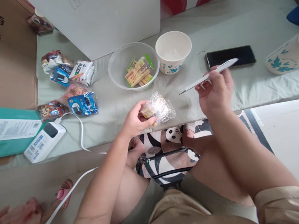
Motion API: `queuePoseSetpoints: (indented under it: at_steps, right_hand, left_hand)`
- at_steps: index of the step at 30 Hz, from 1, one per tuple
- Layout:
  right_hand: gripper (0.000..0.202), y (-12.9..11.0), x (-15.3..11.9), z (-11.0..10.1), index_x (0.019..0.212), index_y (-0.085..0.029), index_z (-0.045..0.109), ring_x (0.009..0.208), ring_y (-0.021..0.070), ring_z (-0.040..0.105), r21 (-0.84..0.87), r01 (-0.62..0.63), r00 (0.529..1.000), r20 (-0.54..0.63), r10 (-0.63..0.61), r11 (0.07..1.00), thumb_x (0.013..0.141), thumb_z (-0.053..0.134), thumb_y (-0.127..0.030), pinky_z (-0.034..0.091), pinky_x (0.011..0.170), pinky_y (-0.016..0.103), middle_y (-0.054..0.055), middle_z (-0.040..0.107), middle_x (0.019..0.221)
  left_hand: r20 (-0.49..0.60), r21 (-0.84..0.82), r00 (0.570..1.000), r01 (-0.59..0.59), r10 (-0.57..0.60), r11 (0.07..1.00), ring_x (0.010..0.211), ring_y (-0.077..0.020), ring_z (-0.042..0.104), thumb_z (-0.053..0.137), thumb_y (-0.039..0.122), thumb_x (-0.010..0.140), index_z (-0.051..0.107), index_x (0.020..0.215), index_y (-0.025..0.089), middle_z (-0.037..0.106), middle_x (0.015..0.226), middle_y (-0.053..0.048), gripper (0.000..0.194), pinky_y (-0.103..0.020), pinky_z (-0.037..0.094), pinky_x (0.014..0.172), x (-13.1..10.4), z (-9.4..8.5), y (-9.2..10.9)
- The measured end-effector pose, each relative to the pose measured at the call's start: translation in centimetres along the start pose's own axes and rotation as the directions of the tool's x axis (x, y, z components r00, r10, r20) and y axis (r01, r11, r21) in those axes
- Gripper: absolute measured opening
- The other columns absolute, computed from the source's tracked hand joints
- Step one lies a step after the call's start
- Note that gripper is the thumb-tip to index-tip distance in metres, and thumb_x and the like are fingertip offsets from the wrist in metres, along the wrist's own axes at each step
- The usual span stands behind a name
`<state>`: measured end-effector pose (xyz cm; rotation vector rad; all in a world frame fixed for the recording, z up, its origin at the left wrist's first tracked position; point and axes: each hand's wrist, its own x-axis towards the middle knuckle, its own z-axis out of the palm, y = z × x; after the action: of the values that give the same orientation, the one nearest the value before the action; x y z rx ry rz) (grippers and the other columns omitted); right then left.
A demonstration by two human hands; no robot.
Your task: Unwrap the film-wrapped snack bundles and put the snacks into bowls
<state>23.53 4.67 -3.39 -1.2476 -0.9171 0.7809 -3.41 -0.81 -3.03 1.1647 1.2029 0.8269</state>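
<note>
My left hand (138, 120) is closed on a crinkled clear plastic snack packet (159, 108) with something yellowish inside, just over the table's near edge. In my right hand (217, 86) is a slim white pen-like tool (199, 81) with a thin pointed metal tip. The tip points left, toward the packet, and is apart from it. Beyond my left hand, a clear plastic bowl (116, 79) holds several wrapped biscuits (139, 73). A white paper cup (173, 54) with blue-green leaves stands upright against the bowl's right side.
A dark phone (229, 57) lies behind my right hand; another paper cup (287, 55) is far right. Wrapped snacks (77, 95), a white power bank (44, 141) and its cable (81, 134) are left. A white box (112, 21) stands behind. Another person's sandalled foot (64, 193) shows lower left.
</note>
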Motion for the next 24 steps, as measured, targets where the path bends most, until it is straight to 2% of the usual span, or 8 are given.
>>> queuePoseSetpoints:
  at_steps: [2,5,8,12,16,20,22,24]
  right_hand:
    - [0.013,-1.1,-0.5,0.1,0.107,-0.027,0.061,0.083,0.0173,0.063,-0.197,0.243,0.968,-0.019,-0.252,0.95,0.096,0.055,-0.027,0.054,0.076,0.035,0.004,0.061,0.093]
    - [0.023,-2.1,-1.5,0.5,0.114,-0.027,0.069,0.111,0.0282,0.06,-0.569,0.46,0.879,0.186,-0.439,0.681,0.094,0.059,-0.021,0.046,0.1,0.052,0.01,0.066,0.106]
    - [0.03,-1.4,-2.2,1.0,0.114,-0.028,0.073,0.122,0.0359,0.054,-0.731,0.484,0.872,0.354,-0.339,0.481,0.093,0.056,-0.016,0.033,0.107,0.067,0.011,0.067,0.103]
    - [0.039,0.0,-2.1,1.7,0.111,-0.03,0.073,0.136,0.0383,0.048,-0.775,0.468,0.883,0.425,-0.198,0.425,0.089,0.049,-0.009,0.018,0.115,0.076,0.01,0.069,0.111]
    - [0.041,-0.4,-2.5,2.5,0.124,-0.026,0.069,0.138,0.0376,0.05,-0.658,0.445,0.871,0.475,-0.123,0.607,0.088,0.053,-0.018,0.028,0.118,0.07,0.013,0.066,0.128]
    - [0.052,-1.2,-4.7,3.4,0.142,-0.02,0.054,0.106,0.0268,0.067,-0.287,0.228,0.712,0.701,0.042,0.93,0.095,0.053,-0.043,0.06,0.09,0.045,0.015,0.066,0.13]
    - [0.063,-1.1,-5.9,3.9,0.146,-0.019,0.049,0.096,0.0248,0.069,-0.242,0.17,0.643,0.761,0.078,0.955,0.094,0.056,-0.053,0.061,0.078,0.04,0.014,0.068,0.125]
    - [0.067,-0.9,-6.7,4.3,0.145,-0.019,0.048,0.086,0.0242,0.07,-0.275,0.216,0.632,0.771,0.08,0.937,0.091,0.06,-0.057,0.059,0.075,0.039,0.012,0.071,0.114]
  left_hand:
    - [-0.016,-0.065,0.999,-0.048,0.047,0.997,0.081,-0.014,0.066,0.086,0.029,0.066,0.057,0.117,0.026,0.066,0.097,0.001,0.059,-0.028,0.059,0.074,0.1,-0.1,-0.3]
    - [-0.024,-0.138,0.997,-0.078,0.075,0.987,0.078,-0.0132,0.062,0.085,0.031,0.068,0.052,0.117,0.03,0.062,0.093,0.002,0.059,-0.027,0.057,0.07,0.1,-0.3,-0.5]
    - [-0.009,-0.188,0.996,-0.091,0.091,0.978,0.072,-0.0122,0.059,0.082,0.032,0.071,0.05,0.118,0.034,0.059,0.09,0.003,0.057,-0.027,0.054,0.066,0.1,-0.5,-0.6]
    - [0.038,-0.23,0.988,-0.134,0.147,0.964,0.066,-0.0101,0.054,0.077,0.027,0.078,0.054,0.118,0.036,0.055,0.083,0.005,0.048,-0.025,0.051,0.064,0.2,-0.8,-0.9]
    - [0.091,-0.255,0.971,-0.19,0.219,0.948,0.065,-0.0091,0.053,0.075,0.024,0.082,0.056,0.12,0.035,0.054,0.082,0.005,0.043,-0.022,0.049,0.061,0.4,-1.1,-1.5]
    - [0.059,-0.235,0.957,-0.262,0.283,0.936,0.074,-0.0101,0.056,0.073,0.02,0.081,0.054,0.124,0.037,0.058,0.096,0.002,0.05,-0.021,0.05,0.063,0.5,-1.1,-2.1]
    - [0.001,-0.181,0.943,-0.326,0.332,0.928,0.08,-0.0116,0.058,0.073,0.018,0.077,0.05,0.129,0.038,0.058,0.106,0.001,0.06,-0.021,0.051,0.065,0.6,-0.9,-2.5]
    - [-0.044,-0.103,0.924,-0.383,0.381,0.918,0.081,-0.0123,0.058,0.072,0.017,0.075,0.047,0.133,0.038,0.057,0.111,-0.001,0.067,-0.022,0.051,0.065,0.8,-0.6,-2.7]
